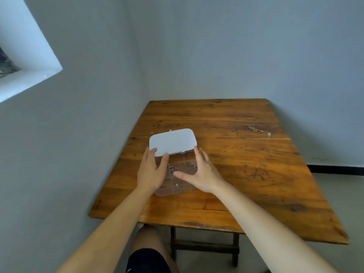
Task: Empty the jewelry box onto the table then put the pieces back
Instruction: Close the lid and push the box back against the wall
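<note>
Presently, a clear plastic compartmented jewelry box [178, 178] is seen lying open on the left half of a square brown wooden table [246, 174], its white rounded lid [173, 142] raised on the far side. Small silvery pieces [173, 169] are held in several compartments; their kind cannot be made out. A thin silvery chain [260, 131] is left on the bare wood at the far right, well apart from the box. The left hand [152, 170] is laid over the left part of the box, fingers extended towards the lid's near edge; contact with the lid cannot be told. The right hand [201, 174] is spread wide at the box's right side, thumb reaching across the compartments, nothing gripped. Grey walls [216, 46] are noted behind the table, a white window recess [29, 56] at far left.
</note>
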`<action>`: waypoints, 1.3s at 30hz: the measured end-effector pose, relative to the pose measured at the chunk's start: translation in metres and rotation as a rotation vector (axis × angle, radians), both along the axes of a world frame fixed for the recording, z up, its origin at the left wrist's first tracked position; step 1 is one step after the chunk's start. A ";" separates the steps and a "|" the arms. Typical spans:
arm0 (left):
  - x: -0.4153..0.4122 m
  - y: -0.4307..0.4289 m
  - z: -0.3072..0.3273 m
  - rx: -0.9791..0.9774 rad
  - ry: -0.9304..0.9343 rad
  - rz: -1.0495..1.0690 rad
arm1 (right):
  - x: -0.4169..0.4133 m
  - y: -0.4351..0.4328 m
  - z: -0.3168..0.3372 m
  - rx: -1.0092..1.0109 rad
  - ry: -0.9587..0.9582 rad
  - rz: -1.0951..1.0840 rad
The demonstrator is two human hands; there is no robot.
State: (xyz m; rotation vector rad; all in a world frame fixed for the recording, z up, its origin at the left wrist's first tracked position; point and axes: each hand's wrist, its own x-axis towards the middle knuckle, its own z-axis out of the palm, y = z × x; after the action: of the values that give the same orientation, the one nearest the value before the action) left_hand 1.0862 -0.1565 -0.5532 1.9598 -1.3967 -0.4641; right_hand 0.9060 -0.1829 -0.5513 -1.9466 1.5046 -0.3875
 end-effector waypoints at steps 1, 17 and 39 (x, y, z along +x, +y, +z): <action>0.001 0.001 0.001 -0.004 0.032 0.016 | -0.004 -0.002 -0.002 -0.004 0.039 0.027; 0.010 -0.068 0.022 0.055 0.488 0.193 | -0.025 -0.004 -0.010 0.064 -0.023 0.076; -0.006 0.028 0.024 -0.369 0.399 -0.011 | -0.013 -0.016 0.052 -0.119 -0.360 0.042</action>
State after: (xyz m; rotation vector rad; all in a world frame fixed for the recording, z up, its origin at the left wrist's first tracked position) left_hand 1.0798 -0.1280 -0.5290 1.4687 -1.1430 -0.5265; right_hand 0.8926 -0.1992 -0.4990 -1.8717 1.2300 -0.7790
